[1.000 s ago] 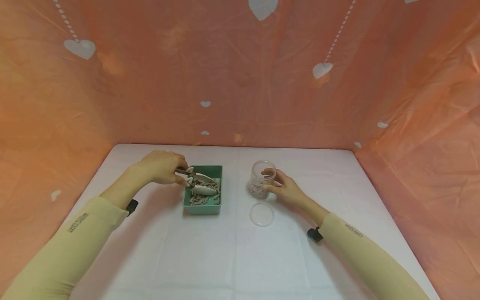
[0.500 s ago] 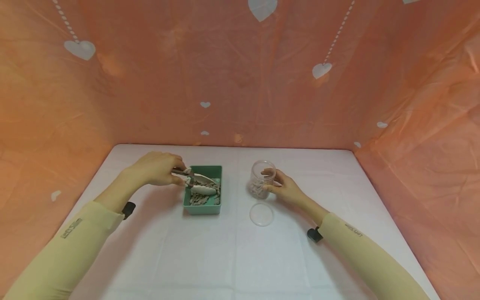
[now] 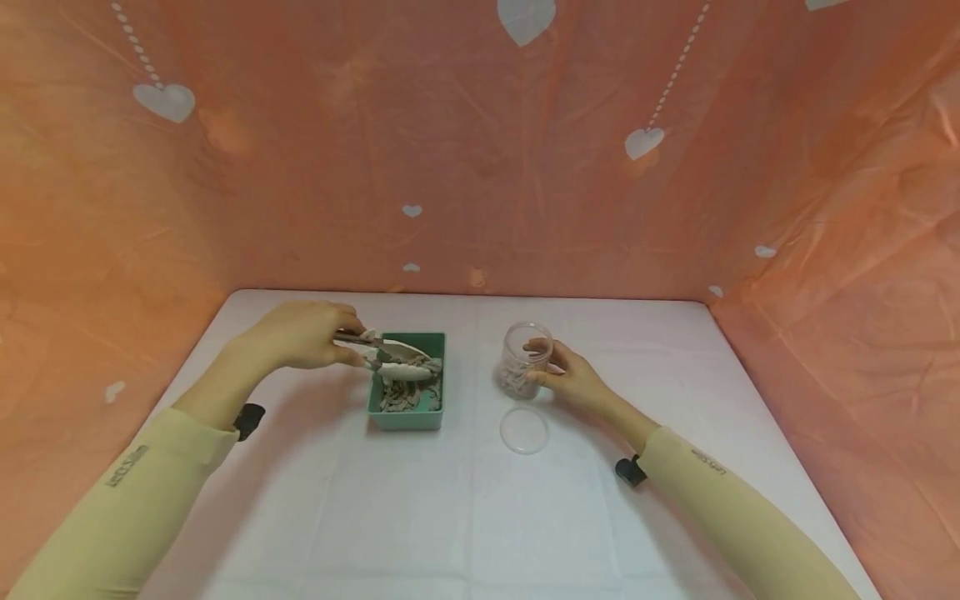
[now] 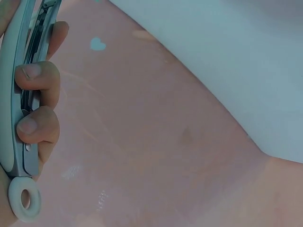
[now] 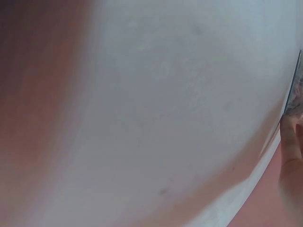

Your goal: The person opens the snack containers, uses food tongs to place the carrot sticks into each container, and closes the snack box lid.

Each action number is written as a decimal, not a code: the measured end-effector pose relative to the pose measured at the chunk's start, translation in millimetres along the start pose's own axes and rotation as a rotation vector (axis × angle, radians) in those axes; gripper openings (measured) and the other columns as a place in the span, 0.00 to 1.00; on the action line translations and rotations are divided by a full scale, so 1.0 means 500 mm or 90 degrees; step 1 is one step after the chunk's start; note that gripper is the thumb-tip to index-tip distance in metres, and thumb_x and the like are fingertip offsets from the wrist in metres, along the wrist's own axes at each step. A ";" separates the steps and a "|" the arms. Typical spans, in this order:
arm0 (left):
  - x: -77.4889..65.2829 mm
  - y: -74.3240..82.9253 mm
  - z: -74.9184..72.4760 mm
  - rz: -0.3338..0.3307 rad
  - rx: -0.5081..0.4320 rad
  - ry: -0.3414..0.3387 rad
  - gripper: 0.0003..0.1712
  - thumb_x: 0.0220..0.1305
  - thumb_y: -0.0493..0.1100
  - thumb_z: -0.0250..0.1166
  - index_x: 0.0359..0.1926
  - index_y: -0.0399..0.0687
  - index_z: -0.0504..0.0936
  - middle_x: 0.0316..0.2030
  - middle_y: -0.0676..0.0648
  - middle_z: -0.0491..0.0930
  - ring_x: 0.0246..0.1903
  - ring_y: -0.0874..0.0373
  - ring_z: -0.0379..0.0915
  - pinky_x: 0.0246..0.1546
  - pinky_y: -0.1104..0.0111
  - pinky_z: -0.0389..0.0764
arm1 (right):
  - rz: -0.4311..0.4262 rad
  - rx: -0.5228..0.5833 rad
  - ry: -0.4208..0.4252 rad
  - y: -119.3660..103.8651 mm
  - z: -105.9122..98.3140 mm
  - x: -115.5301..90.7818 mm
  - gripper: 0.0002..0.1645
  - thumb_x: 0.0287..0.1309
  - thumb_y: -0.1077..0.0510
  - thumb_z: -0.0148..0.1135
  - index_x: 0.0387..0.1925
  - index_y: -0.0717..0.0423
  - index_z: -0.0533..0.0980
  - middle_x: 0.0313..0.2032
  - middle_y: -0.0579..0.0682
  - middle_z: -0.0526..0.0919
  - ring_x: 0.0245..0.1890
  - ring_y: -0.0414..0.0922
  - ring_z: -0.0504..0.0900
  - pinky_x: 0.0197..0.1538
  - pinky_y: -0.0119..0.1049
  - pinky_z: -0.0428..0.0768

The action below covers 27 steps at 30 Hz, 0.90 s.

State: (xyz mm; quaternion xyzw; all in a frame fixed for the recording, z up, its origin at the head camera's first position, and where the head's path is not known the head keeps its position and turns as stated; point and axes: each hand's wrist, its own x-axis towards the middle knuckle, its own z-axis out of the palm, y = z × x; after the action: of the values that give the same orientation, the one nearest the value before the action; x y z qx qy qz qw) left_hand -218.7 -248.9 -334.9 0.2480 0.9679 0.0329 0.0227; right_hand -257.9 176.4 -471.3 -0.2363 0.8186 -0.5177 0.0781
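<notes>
My left hand (image 3: 311, 333) grips a pair of tongs (image 3: 407, 372) with white, spoon-like ends. Those ends are inside a green rectangular tub (image 3: 405, 421), with grey-brown strip-like pieces (image 3: 401, 398) under and between them. In the left wrist view the fingers curl round the metal and white handle (image 4: 12, 90), and a white ring (image 4: 24, 198) shows at its end. My right hand (image 3: 573, 379) holds a clear jar (image 3: 527, 354) upright by its side, thumb in front and fingers behind. Similar pieces fill its lower part. The right wrist view shows mostly blur and a finger (image 5: 289, 151) by the jar.
A round clear lid (image 3: 524, 431) lies flat on the white tablecloth (image 3: 420, 517), just in front of the jar. Behind and at both sides stand pinkish-orange curtains (image 3: 480, 167) printed with white hearts.
The left hand has drawn slightly to the left, and the tongs have risen a little with pieces between their ends. The right hand and jar have stayed put.
</notes>
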 end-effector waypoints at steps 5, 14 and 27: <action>-0.007 0.001 -0.016 -0.005 -0.011 0.008 0.23 0.58 0.59 0.77 0.51 0.54 0.90 0.46 0.56 0.85 0.43 0.55 0.83 0.44 0.51 0.81 | 0.000 0.013 0.000 -0.002 0.000 -0.002 0.33 0.66 0.61 0.70 0.69 0.63 0.69 0.68 0.63 0.74 0.73 0.61 0.68 0.72 0.56 0.66; -0.013 -0.001 -0.038 -0.024 -0.015 0.018 0.27 0.59 0.59 0.76 0.55 0.53 0.89 0.50 0.53 0.86 0.42 0.50 0.84 0.44 0.48 0.80 | -0.004 0.014 0.004 0.004 0.001 0.000 0.33 0.67 0.63 0.69 0.70 0.65 0.68 0.68 0.66 0.73 0.70 0.65 0.71 0.70 0.56 0.70; -0.013 -0.001 -0.043 -0.019 -0.017 0.028 0.26 0.59 0.59 0.76 0.54 0.53 0.89 0.50 0.52 0.86 0.43 0.49 0.84 0.43 0.47 0.80 | -0.001 0.013 0.002 -0.002 0.002 0.000 0.33 0.67 0.63 0.69 0.69 0.66 0.68 0.68 0.65 0.73 0.70 0.66 0.70 0.70 0.57 0.70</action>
State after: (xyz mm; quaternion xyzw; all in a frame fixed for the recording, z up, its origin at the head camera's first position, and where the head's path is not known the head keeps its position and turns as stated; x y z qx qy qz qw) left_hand -214.3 -253.8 -313.6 0.2325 0.9712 0.0509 0.0054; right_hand -257.3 175.2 -470.7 -0.2358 0.8130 -0.5265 0.0789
